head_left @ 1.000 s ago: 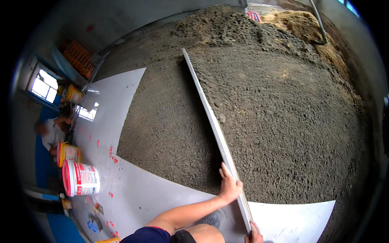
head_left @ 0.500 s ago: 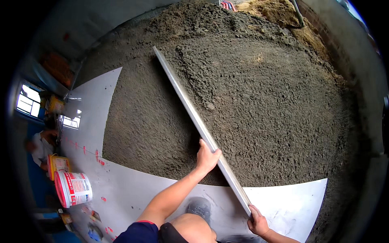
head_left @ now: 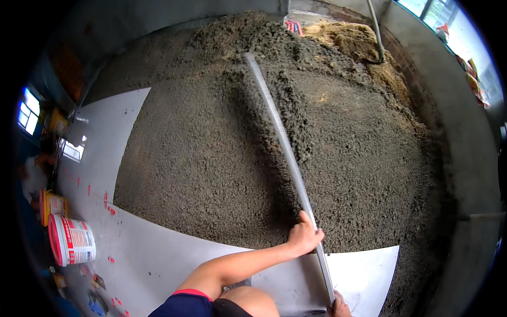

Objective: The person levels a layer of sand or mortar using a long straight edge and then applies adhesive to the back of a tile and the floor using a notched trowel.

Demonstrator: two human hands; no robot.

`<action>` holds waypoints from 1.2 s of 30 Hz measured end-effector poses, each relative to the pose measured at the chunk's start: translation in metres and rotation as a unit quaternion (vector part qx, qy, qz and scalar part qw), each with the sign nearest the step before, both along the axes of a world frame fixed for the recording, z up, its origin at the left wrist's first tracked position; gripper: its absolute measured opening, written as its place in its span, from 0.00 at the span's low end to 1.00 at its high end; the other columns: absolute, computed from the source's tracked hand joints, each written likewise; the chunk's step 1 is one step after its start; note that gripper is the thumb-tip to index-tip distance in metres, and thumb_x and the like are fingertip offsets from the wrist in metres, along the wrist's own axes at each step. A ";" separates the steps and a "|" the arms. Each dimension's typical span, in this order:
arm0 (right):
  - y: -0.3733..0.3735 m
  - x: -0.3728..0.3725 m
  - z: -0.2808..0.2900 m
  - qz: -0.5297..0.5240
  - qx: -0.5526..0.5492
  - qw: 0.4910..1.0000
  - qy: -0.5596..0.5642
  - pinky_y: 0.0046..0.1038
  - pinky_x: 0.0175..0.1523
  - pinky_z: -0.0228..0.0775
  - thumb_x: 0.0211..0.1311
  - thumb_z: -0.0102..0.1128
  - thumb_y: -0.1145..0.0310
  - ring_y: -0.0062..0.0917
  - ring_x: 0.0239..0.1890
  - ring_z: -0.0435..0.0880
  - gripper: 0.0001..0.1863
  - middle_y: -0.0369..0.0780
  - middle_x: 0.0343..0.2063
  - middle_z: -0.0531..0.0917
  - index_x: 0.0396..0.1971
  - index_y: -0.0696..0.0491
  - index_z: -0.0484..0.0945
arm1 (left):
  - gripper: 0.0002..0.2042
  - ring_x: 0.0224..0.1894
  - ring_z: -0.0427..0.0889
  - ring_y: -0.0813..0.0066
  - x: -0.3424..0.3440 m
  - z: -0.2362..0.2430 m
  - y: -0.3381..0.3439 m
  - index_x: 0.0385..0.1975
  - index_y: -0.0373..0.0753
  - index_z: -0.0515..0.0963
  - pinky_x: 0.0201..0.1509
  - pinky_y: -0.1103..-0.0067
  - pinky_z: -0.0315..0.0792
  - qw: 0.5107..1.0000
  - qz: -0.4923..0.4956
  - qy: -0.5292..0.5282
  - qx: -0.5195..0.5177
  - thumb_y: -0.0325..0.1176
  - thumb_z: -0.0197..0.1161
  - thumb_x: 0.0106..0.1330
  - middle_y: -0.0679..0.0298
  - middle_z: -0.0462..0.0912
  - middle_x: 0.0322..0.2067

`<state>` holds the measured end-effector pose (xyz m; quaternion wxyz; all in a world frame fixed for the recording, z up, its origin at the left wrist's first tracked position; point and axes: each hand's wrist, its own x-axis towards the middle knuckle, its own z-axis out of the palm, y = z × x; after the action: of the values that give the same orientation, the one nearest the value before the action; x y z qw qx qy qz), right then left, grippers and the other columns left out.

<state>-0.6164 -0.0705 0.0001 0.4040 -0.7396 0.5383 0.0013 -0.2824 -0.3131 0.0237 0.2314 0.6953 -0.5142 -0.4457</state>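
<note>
A long metal screed bar (head_left: 285,145) lies slantwise across a bed of damp grey mortar (head_left: 195,164). Around the bar, a little above the tile edge, my left hand (head_left: 304,237) is closed. At the bar's near end my right hand (head_left: 340,307) grips it too, partly cut off by the lower border of the picture. Along the far half of the bar's right side runs a ridge of loose mortar (head_left: 296,108). To the left of the bar the mortar looks smoother and more level.
Large pale tiles (head_left: 153,248) border the mortar at the left and near side. A white bucket with a red rim (head_left: 76,240) and a yellow one (head_left: 55,205) stand left, near another person (head_left: 36,177). A sand heap (head_left: 343,39) and red pipes (head_left: 293,26) are at the back.
Both hands have swung the bar to the right across the mortar, pushing up a ridge along its right side. My view has shifted a little as well.
</note>
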 end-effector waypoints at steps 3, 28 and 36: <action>-0.054 0.014 0.025 0.030 -0.033 0.999 0.028 0.40 0.42 0.80 0.55 0.60 0.74 0.47 0.35 0.84 0.31 0.50 0.63 0.70 0.61 0.60 0.64 | 0.32 0.33 0.84 0.40 0.035 0.000 -0.007 0.50 0.23 0.50 0.36 0.58 0.81 0.997 0.027 -0.053 -0.044 0.42 0.61 0.63 0.36 0.81 0.31; 0.058 -0.047 -0.013 -0.287 -0.088 0.953 -0.034 0.47 0.33 0.72 0.56 0.60 0.75 0.54 0.26 0.78 0.22 0.53 0.27 0.80 0.53 0.57 0.74 | 0.42 0.41 0.83 0.39 -0.180 -0.028 -0.047 0.62 0.18 0.43 0.45 0.58 0.80 0.991 -0.112 -0.066 0.012 0.38 0.61 0.58 0.29 0.76 0.46; 0.030 -0.050 -0.004 -0.237 -0.094 0.960 -0.115 0.48 0.39 0.75 0.52 0.60 0.75 0.54 0.33 0.81 0.33 0.54 0.31 0.82 0.63 0.48 0.70 | 0.45 0.57 0.73 0.33 -0.142 -0.038 -0.004 0.67 0.18 0.40 0.62 0.58 0.69 0.996 0.047 -0.070 -0.028 0.33 0.60 0.56 0.26 0.62 0.60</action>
<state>-0.6669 -0.0406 -0.0035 0.3804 -0.6209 0.6455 -0.2305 -0.4243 -0.3173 -0.0147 0.2349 0.7417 -0.5082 -0.3695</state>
